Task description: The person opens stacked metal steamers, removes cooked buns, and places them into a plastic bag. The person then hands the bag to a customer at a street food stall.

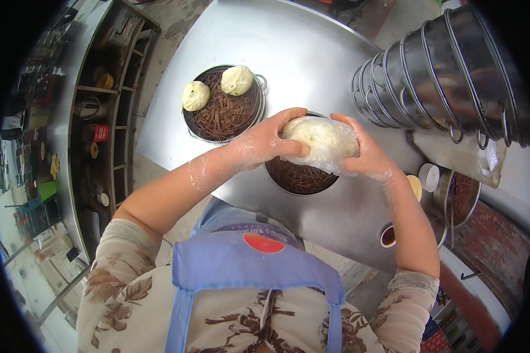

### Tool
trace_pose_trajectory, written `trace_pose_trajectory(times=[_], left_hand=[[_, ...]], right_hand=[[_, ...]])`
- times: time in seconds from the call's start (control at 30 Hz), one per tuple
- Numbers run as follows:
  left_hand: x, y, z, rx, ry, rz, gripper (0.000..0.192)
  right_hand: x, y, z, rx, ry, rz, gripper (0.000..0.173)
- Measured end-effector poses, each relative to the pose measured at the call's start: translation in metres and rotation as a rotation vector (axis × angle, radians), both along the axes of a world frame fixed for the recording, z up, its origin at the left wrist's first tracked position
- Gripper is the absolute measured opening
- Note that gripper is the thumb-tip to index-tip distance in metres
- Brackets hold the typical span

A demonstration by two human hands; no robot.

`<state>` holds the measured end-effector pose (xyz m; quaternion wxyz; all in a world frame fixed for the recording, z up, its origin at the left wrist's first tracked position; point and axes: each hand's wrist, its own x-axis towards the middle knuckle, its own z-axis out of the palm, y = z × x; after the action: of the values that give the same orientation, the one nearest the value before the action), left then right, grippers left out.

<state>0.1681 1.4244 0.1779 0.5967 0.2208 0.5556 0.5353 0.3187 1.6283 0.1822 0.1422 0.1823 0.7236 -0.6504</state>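
Observation:
Between my two hands I hold a clear plastic bag (324, 139) with pale, bun-like dough in it. How many pieces the bag holds, I cannot tell. My left hand (280, 137) grips its left side, thumb across the front. On the right side, my right hand (369, 150) has its fingers behind and its thumb low in front. Directly beneath is a round steamer tray (302, 176) lined with brown strips, partly hidden by the bag and hands. To the left, a second lined steamer tray (223, 112) carries a pleated bun (196, 96) at its left rim and another bun (237, 80) near the top.
A tall leaning stack of metal steamer trays (433, 79) stands at the right of the steel table (300, 75). Beside my right forearm are stacked white lids (429, 177), a pot (463, 194) of reddish-brown filling and a small bowl of dark sauce (388, 236). Shelving (101, 106) lines the left.

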Motion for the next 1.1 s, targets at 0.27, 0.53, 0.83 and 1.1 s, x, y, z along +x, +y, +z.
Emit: trace_pose_trajectory(times=[0.27,0.53,0.83,1.1], left_hand=[[0.004,-0.006,0.028,-0.356,-0.448,-0.06,0.062],[0.0,-0.022,0.001,-0.333,0.279,-0.159,0.08],[-0.006,0.026,-0.024,-0.205,0.869,0.077,0.032],[0.001,0.002,0.019,0.137,1.227,0.25,0.013]], right_hand=[[0.013,-0.013,0.021,-0.403,-0.563,-0.231,0.064],[0.072,-0.044,-0.009,-0.245,-0.351,-0.636,0.078],[0.084,-0.125,-0.043,-0.346,-0.17,-1.026,0.029],[0.106,-0.092,-0.007,0.243,0.069,-1.011,0.006]])
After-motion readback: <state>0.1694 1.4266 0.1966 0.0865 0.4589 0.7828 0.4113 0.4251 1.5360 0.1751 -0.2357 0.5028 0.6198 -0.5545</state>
